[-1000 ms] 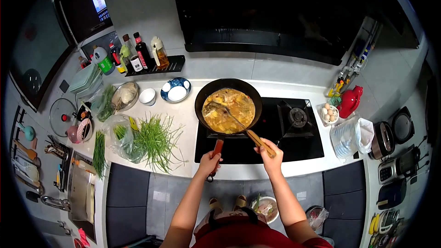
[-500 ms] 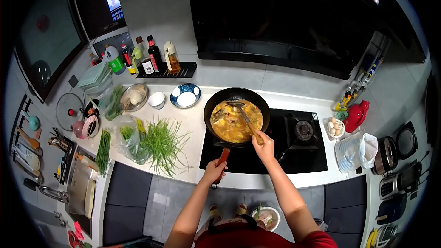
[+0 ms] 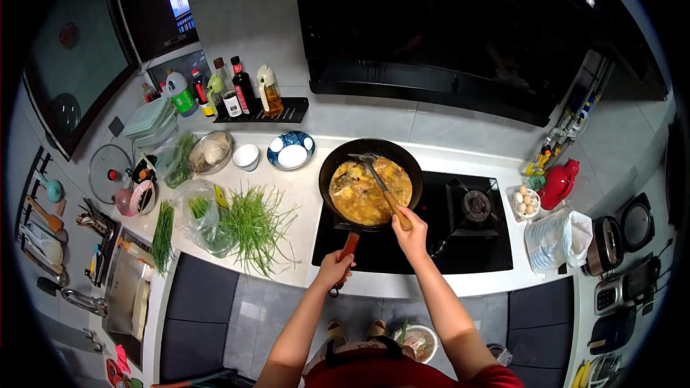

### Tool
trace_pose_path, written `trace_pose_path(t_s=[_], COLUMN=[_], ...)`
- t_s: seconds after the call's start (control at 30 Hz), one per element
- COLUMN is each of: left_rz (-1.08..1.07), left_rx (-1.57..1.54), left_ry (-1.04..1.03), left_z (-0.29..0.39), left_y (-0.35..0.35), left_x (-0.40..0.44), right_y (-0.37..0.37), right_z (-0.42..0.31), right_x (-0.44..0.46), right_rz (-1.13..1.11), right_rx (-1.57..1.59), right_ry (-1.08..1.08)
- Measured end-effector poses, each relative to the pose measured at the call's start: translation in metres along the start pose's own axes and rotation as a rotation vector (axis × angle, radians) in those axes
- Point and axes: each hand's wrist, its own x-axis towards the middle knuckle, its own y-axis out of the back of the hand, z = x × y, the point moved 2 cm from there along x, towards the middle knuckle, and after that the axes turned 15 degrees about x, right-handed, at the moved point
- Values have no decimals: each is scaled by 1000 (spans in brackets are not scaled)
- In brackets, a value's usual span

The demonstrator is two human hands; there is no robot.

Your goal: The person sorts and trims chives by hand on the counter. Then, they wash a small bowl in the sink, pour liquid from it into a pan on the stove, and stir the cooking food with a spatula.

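Observation:
A black wok (image 3: pixel 328 172) sits over the left burner, filled with a yellow-brown stew (image 3: pixel 359 197) with chunks in it. My left hand (image 3: pixel 336 269) is wrapped round the wok's reddish wooden handle (image 3: pixel 350 243), near its end. In my right hand (image 3: pixel 410 231) is the wooden handle of a spatula (image 3: pixel 389 194). The spatula's dark metal head rests in the stew toward the wok's far side, partly sunk in the liquid.
Green chives (image 3: pixel 255 230) lie loose left of the stove, beside a plastic bag (image 3: pixel 208 223). A blue-patterned plate (image 3: pixel 291 149) and a white bowl (image 3: pixel 246 157) stand behind. Right are a second burner (image 3: pixel 476 205), eggs (image 3: pixel 525 202) and a red jug (image 3: pixel 558 184). The range hood (image 3: pixel 431 86) overhangs the stove.
My right hand has shifted slightly down with the spatula, and the spatula's head sits a little further left in the stew. My left hand stays on the wok handle.

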Motion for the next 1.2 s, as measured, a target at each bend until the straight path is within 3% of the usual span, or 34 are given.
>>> trace_pose_path(t_s=[0.53, 0.93, 0.97, 1.1, 1.2], left_rz=[7, -8, -7, -16, -22], left_rx=[0, -8, -9, -14, -8], left_ry=[0, 18, 20, 24, 27], left_z=[4, 0, 0, 3, 3], left_y=[0, 0, 0, 1, 0], left_x=[-2, 2, 1, -1, 0], right_y=[8, 49, 57, 76, 78], right_z=[-19, -73, -79, -101, -105], right_x=[1, -15, -19, -33, -35], right_rz=[-236, 6, 22, 153, 155], right_rx=[-355, -209, -181, 271, 382], right_ry=[162, 106, 84, -406, -535])
